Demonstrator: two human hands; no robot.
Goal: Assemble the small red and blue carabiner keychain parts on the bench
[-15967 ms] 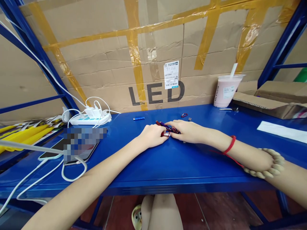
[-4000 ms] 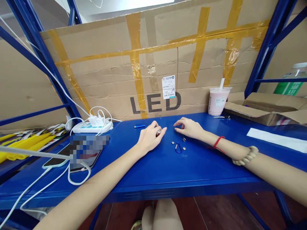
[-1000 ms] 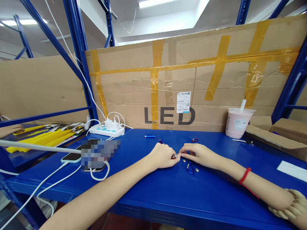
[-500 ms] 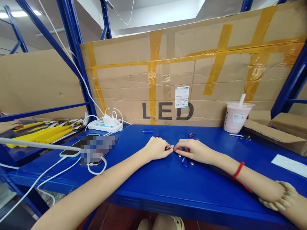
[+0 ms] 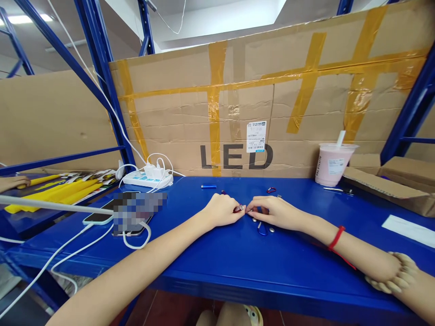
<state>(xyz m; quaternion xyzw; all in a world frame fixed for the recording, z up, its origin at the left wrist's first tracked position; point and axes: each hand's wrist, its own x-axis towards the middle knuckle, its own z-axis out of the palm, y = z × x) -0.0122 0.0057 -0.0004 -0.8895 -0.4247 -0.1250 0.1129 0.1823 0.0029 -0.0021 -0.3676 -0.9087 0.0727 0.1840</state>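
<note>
My left hand (image 5: 222, 211) is closed around a small dark red metal tube (image 5: 238, 208), whose shiny round end shows by the thumb. My right hand (image 5: 272, 210) meets it at the fingertips, thumb and forefinger pinched; whatever they hold is hidden. Just below the right fingers lie a blue carabiner (image 5: 262, 229) and small silvery discs, one (image 5: 271, 230) to its right and another (image 5: 254, 220) above it. Behind the hands are a red carabiner (image 5: 271, 190) and a slim blue tube (image 5: 208, 186). A tiny dark red piece (image 5: 223, 192) is partly behind my left hand.
On the left of the blue table (image 5: 210, 267) are a phone (image 5: 98, 218), white cables and a power strip (image 5: 149, 179). A pink drink cup (image 5: 335, 165) and an open cardboard box (image 5: 404, 185) stand right. Another person's hand (image 5: 15, 182) touches yellow items (image 5: 64, 192) far left.
The view has shifted slightly. My hands keep nearly the same pose, fingertips together around the red tube's end. The other person's hand at far left now rests on a yellow item.
</note>
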